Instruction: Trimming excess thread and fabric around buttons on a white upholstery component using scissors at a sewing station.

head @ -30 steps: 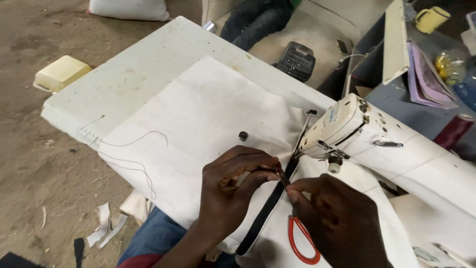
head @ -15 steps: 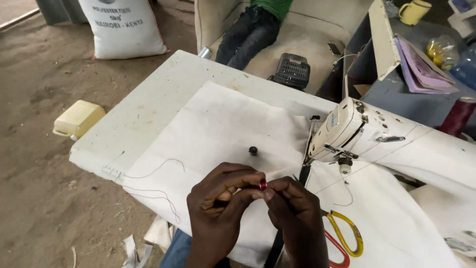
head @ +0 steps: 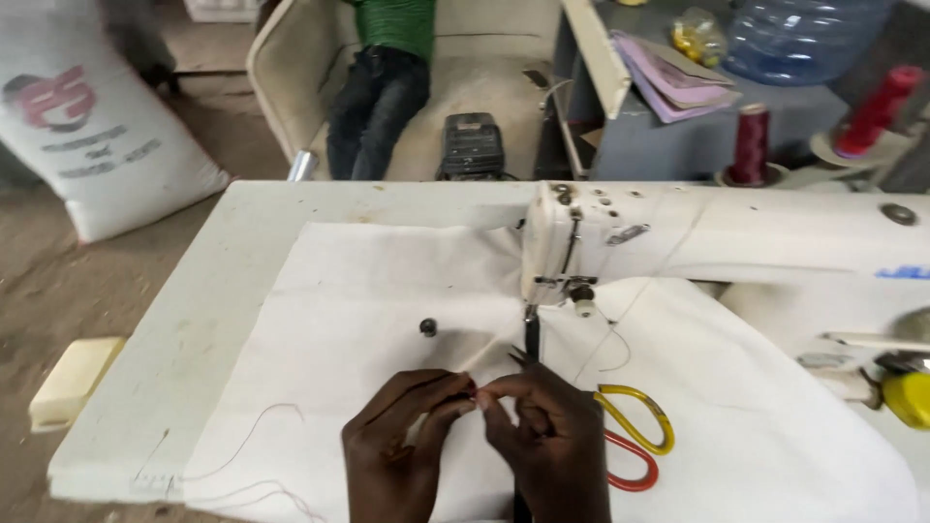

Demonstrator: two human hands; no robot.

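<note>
My left hand (head: pixel 402 446) and my right hand (head: pixel 552 441) meet fingertip to fingertip low in the view, over the white fabric (head: pixel 368 291). Together they pinch a small reddish piece (head: pixel 475 395); what it is stays too small to tell. A black strip (head: pixel 531 341) runs from under the needle of the white sewing machine (head: pixel 697 232) down beneath my right hand. A small black stud (head: pixel 427 327) sits on the fabric just above my left hand. Scissors with yellow and red handles (head: pixel 635 441) lie to the right of my right hand.
The white table (head: pixel 194 320) ends at left above a dirt floor with a cream block (head: pixel 73 378) and a white sack (head: pixel 87 145). Behind, a person's legs (head: pixel 373 97) rest on a seat beside a black device (head: pixel 472 145). Thread spools (head: pixel 751 145) stand at right.
The view has tilted up and swung, showing more of the room behind. My hands came together from the black strip and stay pinched. The scissors now lie free beside my right hand.
</note>
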